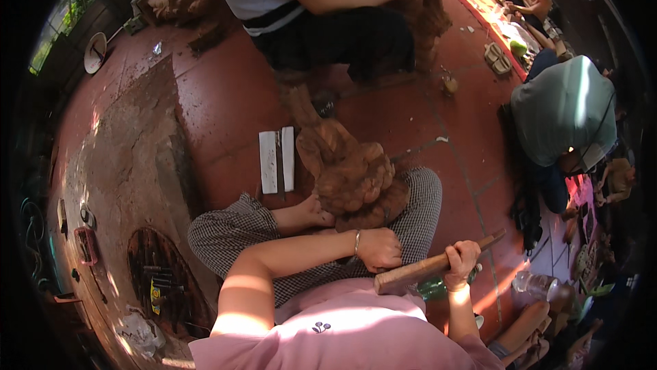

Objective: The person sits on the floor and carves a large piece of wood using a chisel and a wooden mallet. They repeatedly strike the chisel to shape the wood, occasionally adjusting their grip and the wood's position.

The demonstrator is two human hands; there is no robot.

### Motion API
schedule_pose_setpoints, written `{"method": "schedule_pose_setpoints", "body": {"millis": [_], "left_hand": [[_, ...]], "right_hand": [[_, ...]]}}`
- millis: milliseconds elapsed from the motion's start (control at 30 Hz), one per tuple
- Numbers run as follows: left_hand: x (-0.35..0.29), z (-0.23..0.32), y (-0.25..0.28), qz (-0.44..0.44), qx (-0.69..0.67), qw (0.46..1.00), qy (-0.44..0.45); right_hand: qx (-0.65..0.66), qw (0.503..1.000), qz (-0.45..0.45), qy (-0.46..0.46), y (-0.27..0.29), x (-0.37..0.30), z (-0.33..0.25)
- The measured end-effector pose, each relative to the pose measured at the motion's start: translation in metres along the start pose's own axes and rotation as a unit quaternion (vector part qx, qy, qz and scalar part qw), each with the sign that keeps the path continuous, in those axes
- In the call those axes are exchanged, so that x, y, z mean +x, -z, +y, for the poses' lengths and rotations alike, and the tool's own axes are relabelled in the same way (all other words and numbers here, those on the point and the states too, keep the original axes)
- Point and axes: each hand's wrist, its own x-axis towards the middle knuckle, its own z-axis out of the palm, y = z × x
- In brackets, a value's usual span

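Carving in front, tools at left

From my remote seat I see my left arm bent sharply at the elbow, its forearm laid across the front of my body toward the right; the left hand is curled into a fist, knuckles up, just above my lap; my right forearm rises nearly straight from the lower edge; the right hand is clenched in a grip, fingers wrapped round; the two hands are apart, the right slightly nearer my torso; my legs are folded, one bare foot showing.
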Motion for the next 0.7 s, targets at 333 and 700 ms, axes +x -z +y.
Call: {"method": "schedule_pose_setpoints", "body": {"millis": [333, 700], "left_hand": [[-0.002, 0.009, 0.003, 0.004, 0.022, 1.0, 0.022], [-0.008, -0.001, 0.006, -0.009, 0.046, 0.999, 0.022]], "right_hand": [[0.026, 0.999, 0.042, 0.017, -0.009, -0.004, 0.004], [-0.018, 0.999, 0.033, 0.021, -0.002, -0.001, 0.0]]}}
